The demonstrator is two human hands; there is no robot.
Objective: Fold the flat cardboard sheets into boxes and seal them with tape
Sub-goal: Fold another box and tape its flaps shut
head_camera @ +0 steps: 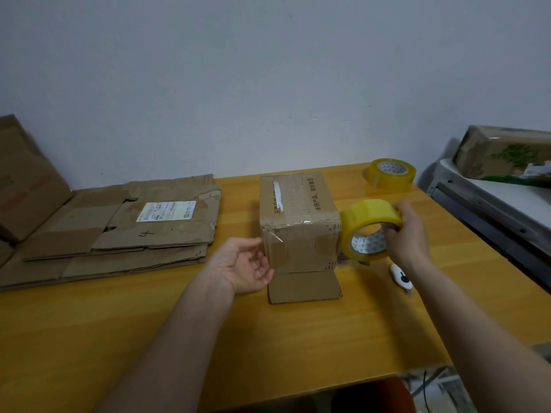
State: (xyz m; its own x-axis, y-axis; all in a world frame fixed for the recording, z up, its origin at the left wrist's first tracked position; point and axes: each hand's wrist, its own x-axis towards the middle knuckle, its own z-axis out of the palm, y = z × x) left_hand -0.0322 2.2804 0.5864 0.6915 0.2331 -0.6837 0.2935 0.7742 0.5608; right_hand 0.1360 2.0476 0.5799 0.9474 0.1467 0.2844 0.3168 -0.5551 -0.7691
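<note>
A folded cardboard box (299,225) stands on the counter (119,323). The right hand (410,231) pinches a yellow tape roll (368,229) just beside the box's right edge. The left hand (246,265), its grip loosely spread and holding nothing, is at the box's left near corner.

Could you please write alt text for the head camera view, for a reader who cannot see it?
A person's right hand holds a yellow tape roll against a cardboard box on a wooden table; the open left hand rests by the box. Flat cardboard sheets lie left, a second tape roll behind.

Right hand (410,231) grips tape roll (368,228).
</note>
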